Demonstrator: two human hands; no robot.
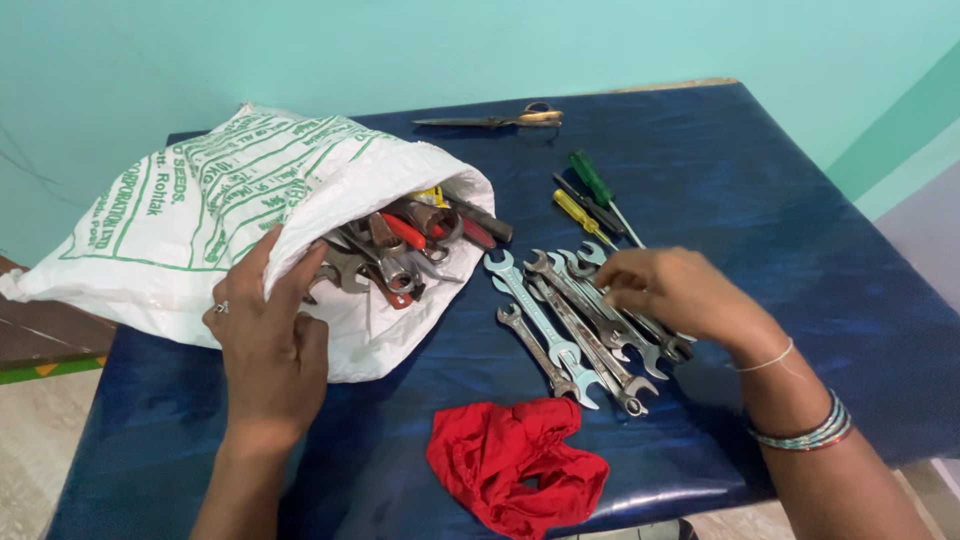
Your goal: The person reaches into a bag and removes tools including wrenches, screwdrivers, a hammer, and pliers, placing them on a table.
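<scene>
1. My left hand [268, 345] rests on the sack [200, 210] mouth, fingers spread, gripping nothing.
2. My right hand [668, 290] lies on the spanners [560, 330], fingers curled on their upper ends; whether they grip one, I cannot tell.
3. The spanners lie side by side on the tabletop [780, 230], long axes diagonal, directly beneath my right hand.

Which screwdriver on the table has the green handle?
The green-handled screwdriver, farthest back, nearest the scissors. The yellow-handled one lies in front; a dark one lies between them.
</scene>
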